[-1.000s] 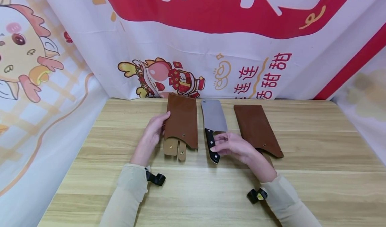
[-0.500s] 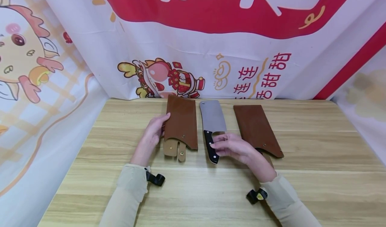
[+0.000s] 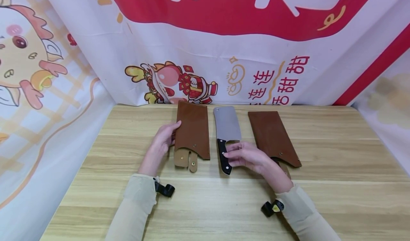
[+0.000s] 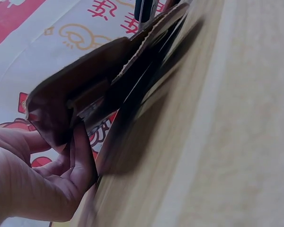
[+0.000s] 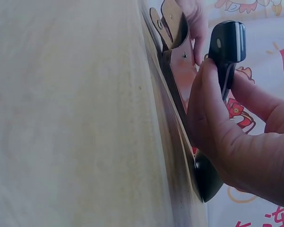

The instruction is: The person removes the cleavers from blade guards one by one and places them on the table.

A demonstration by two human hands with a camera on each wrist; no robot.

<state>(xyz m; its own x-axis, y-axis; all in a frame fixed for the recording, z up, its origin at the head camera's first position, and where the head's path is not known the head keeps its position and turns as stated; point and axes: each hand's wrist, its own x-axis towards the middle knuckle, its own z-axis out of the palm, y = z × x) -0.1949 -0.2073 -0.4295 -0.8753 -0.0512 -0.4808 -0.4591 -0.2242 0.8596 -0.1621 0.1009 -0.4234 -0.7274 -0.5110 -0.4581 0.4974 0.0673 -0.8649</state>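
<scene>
My left hand [image 3: 164,137] grips the left edge of a brown leather knife sheath [image 3: 193,127], thumb on its top face and fingers beneath. Two tan snap straps [image 3: 181,158] hang from the sheath's near end. In the left wrist view the sheath [image 4: 75,85] is tilted, raised off the table on the hand's side. My right hand [image 3: 246,155] pinches the black riveted handle of a cleaver [image 3: 227,123], its grey blade pointing away toward the cloth. From the right wrist view, the handle [image 5: 227,42] sits between thumb and fingers. Sheath and cleaver lie side by side, slightly apart.
A second brown leather sheath [image 3: 272,136] lies on the table to the right, its near end partly behind my right wrist. The wooden table [image 3: 205,205] ends at a printed cloth backdrop [image 3: 179,45]. Black camera mounts [image 3: 166,190] sit on both wrists.
Both hands keep their holds. The left sheath has shifted very slightly toward me, and the cleaver has wobbled a little left and back right, its handle turning slightly.
</scene>
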